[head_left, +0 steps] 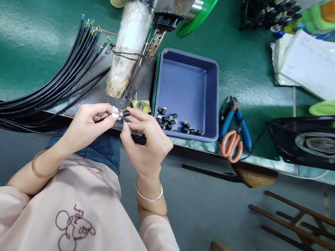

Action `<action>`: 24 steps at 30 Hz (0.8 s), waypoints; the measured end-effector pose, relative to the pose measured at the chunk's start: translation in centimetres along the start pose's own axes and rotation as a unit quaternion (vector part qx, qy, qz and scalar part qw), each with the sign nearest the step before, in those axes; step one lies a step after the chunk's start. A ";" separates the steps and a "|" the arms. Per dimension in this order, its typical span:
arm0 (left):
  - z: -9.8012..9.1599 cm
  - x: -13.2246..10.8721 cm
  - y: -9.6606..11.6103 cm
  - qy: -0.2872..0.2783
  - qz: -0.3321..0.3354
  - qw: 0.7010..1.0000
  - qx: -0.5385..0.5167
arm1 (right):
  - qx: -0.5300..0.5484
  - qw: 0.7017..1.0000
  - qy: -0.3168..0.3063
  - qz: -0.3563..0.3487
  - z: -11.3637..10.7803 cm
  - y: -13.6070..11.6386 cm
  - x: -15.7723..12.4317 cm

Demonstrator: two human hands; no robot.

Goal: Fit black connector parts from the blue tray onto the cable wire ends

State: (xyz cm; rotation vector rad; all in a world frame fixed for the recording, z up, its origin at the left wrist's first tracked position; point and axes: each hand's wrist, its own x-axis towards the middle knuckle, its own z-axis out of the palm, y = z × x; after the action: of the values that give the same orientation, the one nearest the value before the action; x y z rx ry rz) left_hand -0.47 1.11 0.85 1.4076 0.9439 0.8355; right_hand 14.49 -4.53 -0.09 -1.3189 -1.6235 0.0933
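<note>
My left hand [92, 123] is closed in a pinch at the table's front edge, on what looks like the end of a black cable. Something white covers a fingertip there. Thumb and fingers of my right hand [149, 137] close on a small black and metal connector [123, 114], which meets the cable end between the two hands. Just above them points the tip of a mounted soldering iron [146, 63]. A yellow sponge [141, 106] lies beside my right fingers. The exact joint is too small to make out.
Black cables [54, 88] with stripped coloured wires lie at left. A blue tray [189, 90] holds several connectors [166, 119]. Blue-handled pliers [237, 116] and orange-handled scissors [232, 145] lie right of it. A plastic-wrapped tube [133, 37] hangs overhead near a green reel [204, 8]; papers [314, 65] lie farther right.
</note>
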 end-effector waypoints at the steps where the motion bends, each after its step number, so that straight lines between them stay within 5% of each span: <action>1: 0.0 -0.1 0.0 -0.001 0.006 1.000 0.008 | 0.006 1.000 0.002 0.004 0.0 0.0 -0.1; 11: 0.3 -1.0 -0.3 0.015 0.187 0.968 0.164 | 0.030 0.989 0.100 0.102 -1.7 0.2 -0.3; 17: 0.2 -1.5 -0.3 0.018 0.263 0.942 0.208 | 0.078 0.975 -0.131 0.162 -2.7 -0.2 1.4; 21: 0.5 -2.0 -0.5 0.059 0.237 0.957 0.153 | 0.152 0.957 -0.118 0.215 -1.9 -0.4 0.8; 24: 0.5 -2.3 -0.2 0.033 0.114 0.992 0.034 | 0.132 0.971 -0.077 0.184 -0.8 -0.5 -0.4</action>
State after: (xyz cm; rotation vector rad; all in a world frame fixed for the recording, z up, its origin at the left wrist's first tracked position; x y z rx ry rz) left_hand -0.99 -1.19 0.71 1.5765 0.8787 1.0326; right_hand 14.68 -5.42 0.41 -1.4145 -1.4153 0.6291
